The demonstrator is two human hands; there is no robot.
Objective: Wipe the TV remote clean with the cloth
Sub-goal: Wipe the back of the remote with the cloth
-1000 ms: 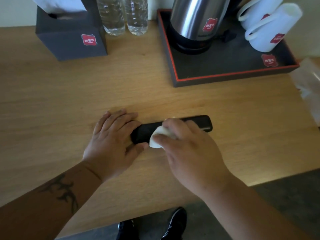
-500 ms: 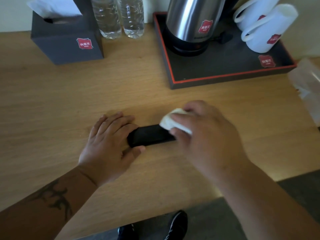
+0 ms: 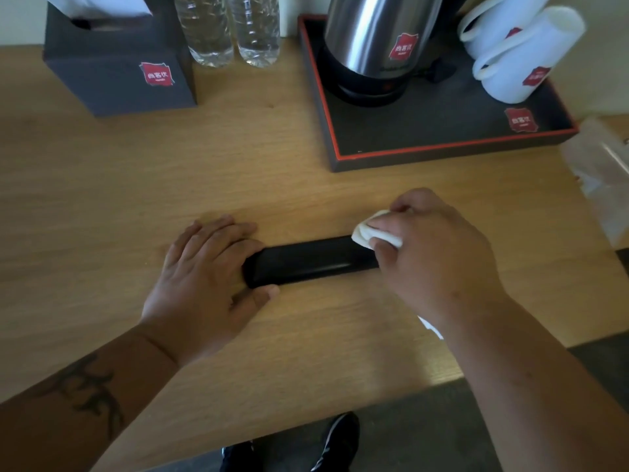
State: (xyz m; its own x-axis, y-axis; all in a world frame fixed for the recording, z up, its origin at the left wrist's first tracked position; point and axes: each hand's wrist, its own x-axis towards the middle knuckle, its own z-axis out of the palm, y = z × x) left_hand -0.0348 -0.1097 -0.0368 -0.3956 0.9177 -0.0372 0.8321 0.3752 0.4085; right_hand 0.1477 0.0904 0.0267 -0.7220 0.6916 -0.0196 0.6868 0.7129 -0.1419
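Remote (image 3: 306, 262) lay flat on the bench (image 3: 102, 206), long axis left-right, slightly raised toward the right end. Black, slim, rounded edges, glossy top face; no buttons could be made out.

Left hand (image 3: 204, 287) pinned the left end: fingers (image 3: 218, 229) straight and together, laid over the far edge, thumb along the near edge. It pressed more than it clamped.

Right hand (image 3: 435, 253) sat over the right end, which was hidden under it. Its fingers were curled round a wadded white cloth (image 3: 371, 233), pinched between thumb and fingertips. The cloth looked soft and creased, and its lower edge touched the top face of the remote at the right end. A small white scrap showed beneath the right wrist; couldn't tell whether it was part of the same cloth.

Bench was light wood-grain laminate, matte, with a square front edge.

Behind:
- dark grey cube tissue box (image 3: 115, 73) at the far left, red label, white tissue sticking out
- two clear plastic water bottles (image 3: 235, 32) just beside it, ribbed
- dark rectangular tray (image 3: 442, 151) with a red rim line at the far right
- brushed steel kettle (image 3: 377, 39) on a black base, on the tray
- two white mugs (image 3: 520, 49) tipped on their sides on the tray, touching each other
- crinkled clear plastic wrapper (image 3: 599, 172) at the right edge of the bench

Dark shoes (image 3: 337, 444) were on the grey floor below the bench edge.
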